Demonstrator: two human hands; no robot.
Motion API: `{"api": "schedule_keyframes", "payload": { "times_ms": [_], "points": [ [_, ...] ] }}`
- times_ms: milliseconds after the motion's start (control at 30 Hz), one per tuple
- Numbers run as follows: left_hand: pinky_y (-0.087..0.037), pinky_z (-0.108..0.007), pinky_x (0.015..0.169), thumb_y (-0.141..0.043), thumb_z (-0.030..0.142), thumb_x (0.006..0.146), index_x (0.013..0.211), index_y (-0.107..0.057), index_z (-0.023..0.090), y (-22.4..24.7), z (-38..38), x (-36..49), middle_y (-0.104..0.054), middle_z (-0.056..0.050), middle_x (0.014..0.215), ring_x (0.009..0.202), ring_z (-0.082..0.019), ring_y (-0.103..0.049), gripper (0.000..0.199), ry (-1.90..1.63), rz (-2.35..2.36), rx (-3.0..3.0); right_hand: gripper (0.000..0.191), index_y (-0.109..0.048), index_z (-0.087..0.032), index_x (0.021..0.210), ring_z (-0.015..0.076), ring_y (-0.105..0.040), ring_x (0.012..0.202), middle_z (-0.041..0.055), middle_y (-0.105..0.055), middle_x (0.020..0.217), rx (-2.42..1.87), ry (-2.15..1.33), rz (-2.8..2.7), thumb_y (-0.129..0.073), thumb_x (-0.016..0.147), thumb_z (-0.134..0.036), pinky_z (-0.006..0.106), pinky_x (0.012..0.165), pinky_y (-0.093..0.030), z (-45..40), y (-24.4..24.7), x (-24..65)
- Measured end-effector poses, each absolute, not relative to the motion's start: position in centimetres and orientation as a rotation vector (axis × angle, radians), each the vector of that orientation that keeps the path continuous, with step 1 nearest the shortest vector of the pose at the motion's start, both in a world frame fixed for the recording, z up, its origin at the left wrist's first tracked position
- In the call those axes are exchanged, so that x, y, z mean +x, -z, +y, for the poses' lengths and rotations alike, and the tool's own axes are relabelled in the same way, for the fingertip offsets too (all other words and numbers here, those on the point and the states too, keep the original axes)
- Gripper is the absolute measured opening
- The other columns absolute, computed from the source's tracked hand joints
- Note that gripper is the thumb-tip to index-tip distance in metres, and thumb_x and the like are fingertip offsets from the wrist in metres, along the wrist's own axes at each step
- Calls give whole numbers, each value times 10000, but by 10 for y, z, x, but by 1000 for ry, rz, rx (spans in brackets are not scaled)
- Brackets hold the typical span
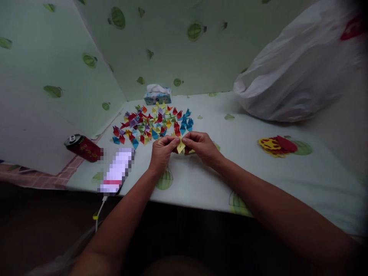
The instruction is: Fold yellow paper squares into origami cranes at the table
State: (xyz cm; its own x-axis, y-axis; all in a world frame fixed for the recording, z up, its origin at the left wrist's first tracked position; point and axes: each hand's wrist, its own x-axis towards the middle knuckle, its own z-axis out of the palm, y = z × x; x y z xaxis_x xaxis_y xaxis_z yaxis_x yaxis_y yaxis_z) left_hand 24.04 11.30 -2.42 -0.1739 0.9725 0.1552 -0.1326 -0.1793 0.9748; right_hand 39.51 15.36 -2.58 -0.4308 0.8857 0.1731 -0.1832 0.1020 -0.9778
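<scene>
A small piece of yellow origami paper (180,148), folded to a point at the bottom, is pinched between my two hands above the table's middle. My left hand (161,151) is closed on its left side, thumb and fingertips together. From the right, my right hand (202,148) grips the same paper between thumb and forefinger. Just beyond my hands lie many folded paper cranes (140,124) in red, blue, yellow, purple and green. My fingers hide part of the yellow paper.
A dark red drink can (84,147) and a phone (117,170) on a white cable (100,211) are at left. A tissue box (157,96) stands against the wall. To the right are red and yellow cut-out pieces (277,145) and a large white plastic bag (290,73).
</scene>
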Motion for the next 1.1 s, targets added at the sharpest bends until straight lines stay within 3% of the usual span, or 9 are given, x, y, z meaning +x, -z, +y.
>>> {"api": "schedule_keyframes", "payload": {
  "times_ms": [267,467,667,833,1100],
  "points": [
    [-496,-232,577,-799,368,753,804,-741,149,25,114,241,-680,-8,701,588,-92,-592,232,-1504,1118,1131,275,-580,-196,740,125,-594,572,-6,-616,664,-785,-1282,-1590,-663,850,-435,282,561,-489,151,24,391],
    [-398,-193,443,-798,381,747,812,-704,162,25,114,242,-601,30,586,483,-73,-531,247,-1468,1036,1095,314,-540,-205,747,121,-576,562,-16,-591,643,-754,-1309,-1611,-623,888,-473,276,556,-460,150,24,392],
    [-433,-199,474,-796,382,740,816,-688,163,26,114,241,-635,22,643,496,-71,-554,256,-1450,1068,1110,373,-535,-208,728,123,-561,553,-14,-593,627,-748,-1295,-1639,-647,880,-529,276,555,-451,151,24,393],
    [-457,-217,498,-773,375,776,829,-697,167,25,113,240,-655,13,663,519,-84,-569,228,-1469,1069,1178,433,-568,-201,758,122,-595,579,-6,-644,661,-662,-1566,-1485,-719,812,-604,269,580,-487,150,24,393],
    [-451,-225,493,-787,364,753,805,-692,160,23,113,241,-655,10,641,505,-89,-560,230,-1465,1042,1151,394,-607,-179,795,110,-619,596,22,-710,717,-591,-1767,-1401,-778,797,-534,249,604,-499,151,24,396]
  ]
}}
